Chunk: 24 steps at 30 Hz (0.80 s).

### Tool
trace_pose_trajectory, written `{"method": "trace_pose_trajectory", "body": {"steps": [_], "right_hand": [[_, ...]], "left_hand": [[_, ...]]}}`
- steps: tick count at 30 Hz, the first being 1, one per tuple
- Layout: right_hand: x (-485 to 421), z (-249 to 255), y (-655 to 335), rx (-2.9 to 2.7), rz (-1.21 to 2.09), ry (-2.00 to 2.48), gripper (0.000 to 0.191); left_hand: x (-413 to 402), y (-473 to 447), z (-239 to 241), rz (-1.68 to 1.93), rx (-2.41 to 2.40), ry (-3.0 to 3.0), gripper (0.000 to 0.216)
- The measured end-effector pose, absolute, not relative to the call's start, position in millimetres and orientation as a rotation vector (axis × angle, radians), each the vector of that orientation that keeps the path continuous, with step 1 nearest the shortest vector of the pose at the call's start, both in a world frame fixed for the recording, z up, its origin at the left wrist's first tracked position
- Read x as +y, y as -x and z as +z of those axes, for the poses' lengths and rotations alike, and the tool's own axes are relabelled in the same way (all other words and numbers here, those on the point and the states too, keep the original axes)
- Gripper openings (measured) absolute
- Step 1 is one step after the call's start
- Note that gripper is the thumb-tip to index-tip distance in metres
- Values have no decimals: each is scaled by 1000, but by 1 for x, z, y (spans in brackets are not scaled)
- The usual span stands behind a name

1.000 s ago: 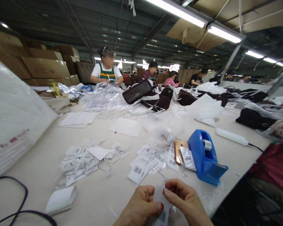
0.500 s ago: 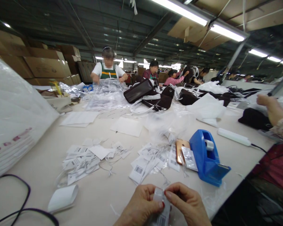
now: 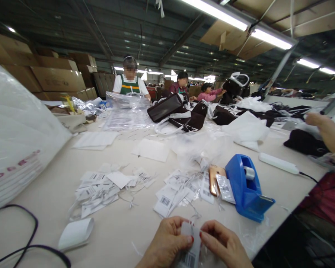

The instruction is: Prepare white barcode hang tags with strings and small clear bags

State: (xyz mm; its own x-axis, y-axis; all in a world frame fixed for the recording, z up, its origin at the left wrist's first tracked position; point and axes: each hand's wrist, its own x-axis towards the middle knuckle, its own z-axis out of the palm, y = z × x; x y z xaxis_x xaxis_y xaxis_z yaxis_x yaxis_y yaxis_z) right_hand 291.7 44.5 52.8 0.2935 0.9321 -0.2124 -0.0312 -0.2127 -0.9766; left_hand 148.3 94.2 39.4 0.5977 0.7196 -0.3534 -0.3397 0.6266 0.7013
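Right hand (image 3: 223,242) has shifted slightly to the right since half a second ago, so its fingertips are now at the right edge of the white tag (image 3: 194,253), and the tag shows its barcode more openly. Left hand (image 3: 167,242) pinches this tag between thumb and fingers, near the front of the table (image 3: 123,230); whether the right fingertips grip it or only stay beside it, I cannot tell. Beyond the hands lie two piles of tags, the right pile (image 3: 170,195) and the left pile (image 3: 97,190). Blue tape dispenser (image 3: 240,186) stands farther right, with a gold phone (image 3: 213,180) just beside it
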Motion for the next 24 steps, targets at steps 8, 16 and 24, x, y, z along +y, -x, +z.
{"method": "trace_pose_trajectory", "body": {"steps": [8,16,24], "right_hand": [[44,46,-279,-559,1284,1311,26],[44,47,-276,-513,1260,1276,28],[45,54,-278,-688,1240,1365,30]], "left_hand": [[97,-149,27,676,670,-651,43],[96,-147,38,659,670,-675,47],[96,-148,42,726,737,-719,44]]}}
